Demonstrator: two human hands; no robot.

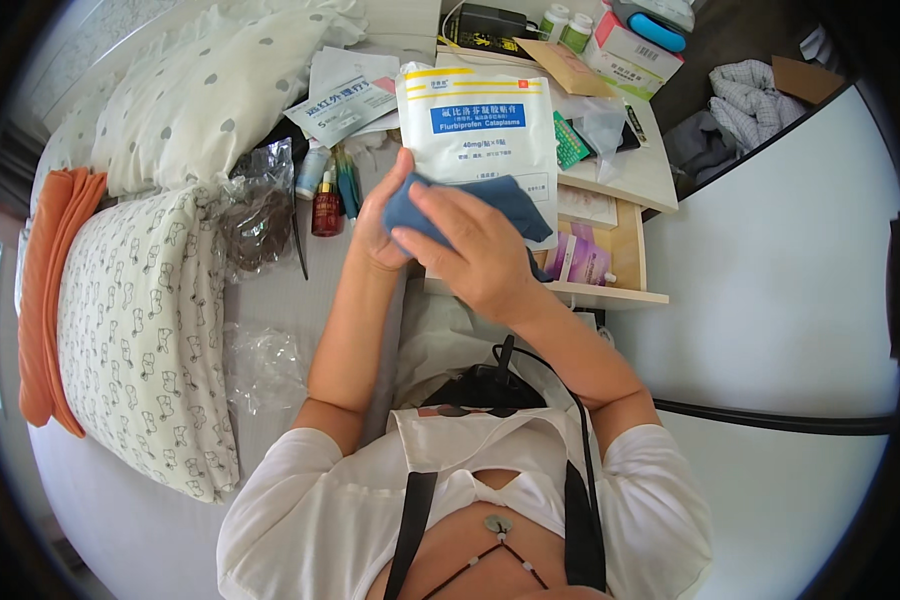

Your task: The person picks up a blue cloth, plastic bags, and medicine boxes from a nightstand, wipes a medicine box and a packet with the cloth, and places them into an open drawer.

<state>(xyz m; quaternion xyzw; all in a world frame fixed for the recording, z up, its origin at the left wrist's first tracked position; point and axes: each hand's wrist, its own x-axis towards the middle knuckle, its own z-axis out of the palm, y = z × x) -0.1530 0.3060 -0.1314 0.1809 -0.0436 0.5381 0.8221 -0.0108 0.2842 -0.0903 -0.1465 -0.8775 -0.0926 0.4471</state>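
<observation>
Both hands (440, 235) gripping blue cloth (505, 200), white pouch (480, 125) behind

We're in a white short-sleeve shirt (350, 510) w/ open collar, black straps (410, 530) down the chest, thin black cord (560, 375) over one shoulder, forearms bare.

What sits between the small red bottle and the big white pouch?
In the head view, blue-green tubes stand between the red bottle and the white pouch.

Matt blue cloth (470, 205), glossy white foil pouch (477, 125), pale wood shelf (630, 255)
</observation>
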